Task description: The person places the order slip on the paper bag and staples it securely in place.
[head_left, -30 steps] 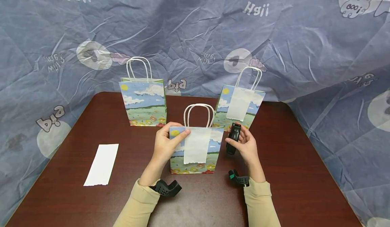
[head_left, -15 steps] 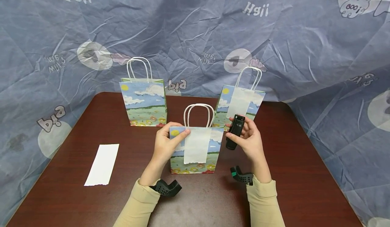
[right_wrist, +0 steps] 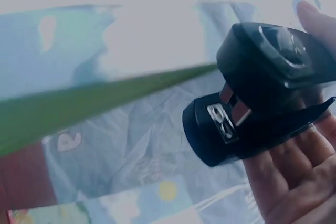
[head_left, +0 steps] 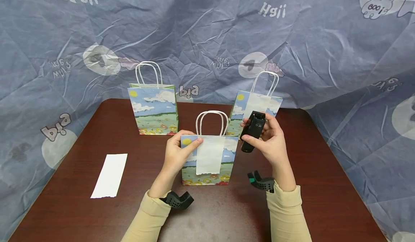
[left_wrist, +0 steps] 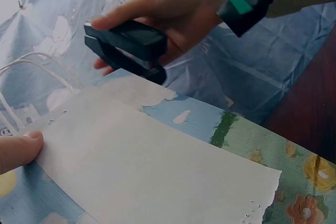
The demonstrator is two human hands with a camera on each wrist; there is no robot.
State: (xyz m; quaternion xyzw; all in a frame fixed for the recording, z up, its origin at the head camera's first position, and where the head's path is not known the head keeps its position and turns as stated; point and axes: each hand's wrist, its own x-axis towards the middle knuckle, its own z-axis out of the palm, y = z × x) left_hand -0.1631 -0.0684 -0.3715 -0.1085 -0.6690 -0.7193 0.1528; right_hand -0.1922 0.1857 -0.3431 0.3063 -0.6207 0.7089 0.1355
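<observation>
A black stapler (head_left: 254, 131) is gripped in my right hand (head_left: 271, 140), raised to the right of the front paper bag. The right wrist view shows the gap between the jaws of the stapler (right_wrist: 252, 87), with a metal plate on the lower one. My left hand (head_left: 176, 152) pinches the upper left edge of the front paper bag (head_left: 207, 179), thumb on its front beside the paper strip. That white paper strip (head_left: 209, 157) hangs down the bag's front; in the left wrist view, small marks like staples show at the top and bottom of the strip (left_wrist: 152, 166).
A second painted bag (head_left: 154, 108) stands at the back left. At the back right, another bag (head_left: 236, 108) bears a white strip, partly behind my right hand. A loose paper strip (head_left: 109, 176) lies on the brown table (head_left: 71, 184) at the left. Printed cloth (head_left: 194, 29) hangs behind.
My right hand has lifted the stapler up and slightly to the right, away from the front bag. My left hand keeps its hold on the bag.
</observation>
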